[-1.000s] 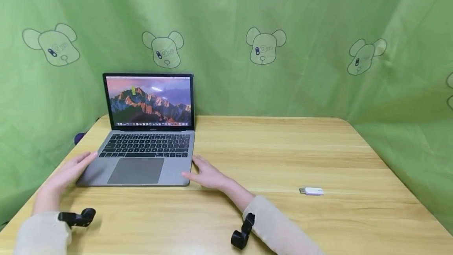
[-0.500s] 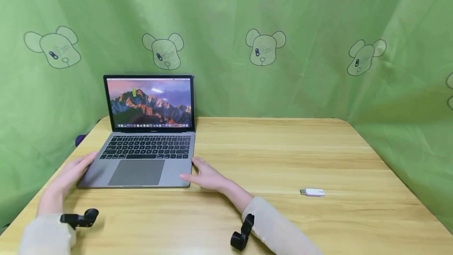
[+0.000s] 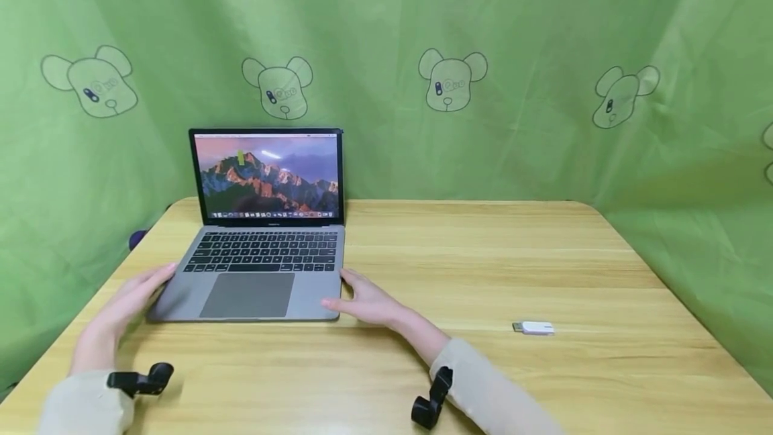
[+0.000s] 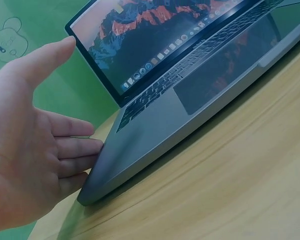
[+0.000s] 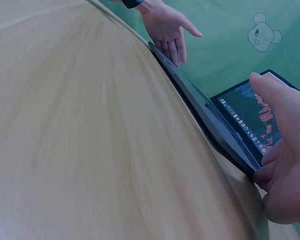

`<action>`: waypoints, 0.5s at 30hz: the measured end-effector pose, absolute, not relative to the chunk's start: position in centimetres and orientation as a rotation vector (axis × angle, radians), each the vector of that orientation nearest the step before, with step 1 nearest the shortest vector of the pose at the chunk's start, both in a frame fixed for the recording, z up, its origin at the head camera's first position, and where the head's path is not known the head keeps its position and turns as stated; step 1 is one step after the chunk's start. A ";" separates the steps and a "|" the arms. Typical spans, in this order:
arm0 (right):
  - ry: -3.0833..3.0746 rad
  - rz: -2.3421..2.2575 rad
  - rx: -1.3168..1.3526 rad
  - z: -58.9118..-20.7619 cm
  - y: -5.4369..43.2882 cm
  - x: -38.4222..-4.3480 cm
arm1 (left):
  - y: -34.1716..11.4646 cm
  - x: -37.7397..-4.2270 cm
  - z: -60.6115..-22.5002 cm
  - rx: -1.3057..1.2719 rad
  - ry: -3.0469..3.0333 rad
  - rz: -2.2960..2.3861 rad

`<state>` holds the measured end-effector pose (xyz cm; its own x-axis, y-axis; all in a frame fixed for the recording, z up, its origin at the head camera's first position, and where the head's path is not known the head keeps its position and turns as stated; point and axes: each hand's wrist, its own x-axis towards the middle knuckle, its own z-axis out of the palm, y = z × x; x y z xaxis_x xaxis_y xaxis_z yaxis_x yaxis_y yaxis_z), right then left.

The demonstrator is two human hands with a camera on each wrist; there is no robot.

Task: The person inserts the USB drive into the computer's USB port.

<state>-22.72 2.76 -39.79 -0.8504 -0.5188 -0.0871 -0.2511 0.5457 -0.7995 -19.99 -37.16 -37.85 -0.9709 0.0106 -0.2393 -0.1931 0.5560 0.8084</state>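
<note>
A grey laptop (image 3: pixel 247 295) stands with its lid up on the left part of the table, its screen showing a mountain picture. My left hand (image 3: pixel 128 299) lies along its left side; in the left wrist view the straight fingertips (image 4: pixel 92 147) touch that edge and the thumb points up, off the laptop. My right hand (image 3: pixel 373 304) is at the right side, near the front corner. The right wrist view shows its fingers against the laptop's edge, partly hidden, with the thumb (image 5: pixel 270 90) raised. A white USB stick (image 3: pixel 536 328) with a metal plug lies to the right.
The wooden table (image 3: pixel 483 254) has rounded back corners. A green curtain (image 3: pixel 386 72) printed with bear heads hangs behind and along both sides. Black wrist cameras (image 3: pixel 431 398) sit on both sleeves. A dark purple thing (image 3: pixel 137 239) shows beyond the left edge.
Both hands and the laptop between them have shifted a little to the right over the last half second. The USB stick has stayed in its place on the table.
</note>
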 end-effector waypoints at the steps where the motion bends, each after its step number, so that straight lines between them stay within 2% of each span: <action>1: 2.470 -1.208 -0.639 -39.8 2.7 -22.7 | -37.3 -20.0 -37.9 -0.144 2.575 1.381; 15: 2.406 -1.301 -0.588 -40.1 2.7 -23.0 | -38.7 -20.3 -38.3 -0.070 2.548 1.425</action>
<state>-22.96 2.72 -40.06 -0.8559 -0.5074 -0.1001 -0.1940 0.4944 -0.8473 -20.31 -38.75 -38.29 -0.9744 0.0661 -0.2147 -0.1484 0.5283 0.8360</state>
